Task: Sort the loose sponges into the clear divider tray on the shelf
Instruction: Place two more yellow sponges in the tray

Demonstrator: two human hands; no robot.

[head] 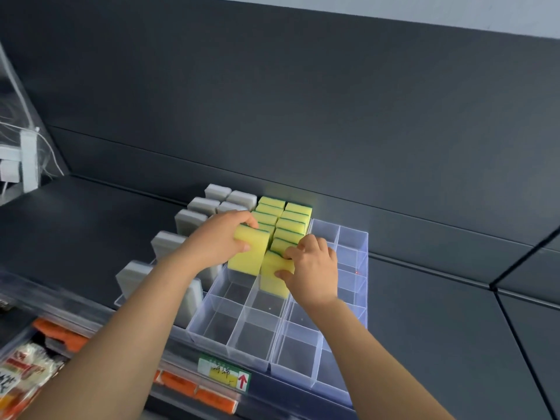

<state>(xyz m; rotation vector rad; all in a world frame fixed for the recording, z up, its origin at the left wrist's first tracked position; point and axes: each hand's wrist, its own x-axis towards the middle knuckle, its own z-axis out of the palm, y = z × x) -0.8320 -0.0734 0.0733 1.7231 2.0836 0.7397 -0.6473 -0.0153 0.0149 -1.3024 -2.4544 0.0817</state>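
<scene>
While in hands [218, 241] [318, 268], two sponges [247, 257] [272, 278]

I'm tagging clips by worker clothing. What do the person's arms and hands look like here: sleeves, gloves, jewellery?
The left forearm and right forearm are bare to the frame edge, no sleeve in view. The left hand and right hand wear no gloves, and no ring, watch or wristband shows.

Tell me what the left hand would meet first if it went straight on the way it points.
Probably the row of standing yellow sponges beyond it in the clear divider tray; the left hand grips a yellow sponge, which would touch them first. Depth is unclear.
</scene>
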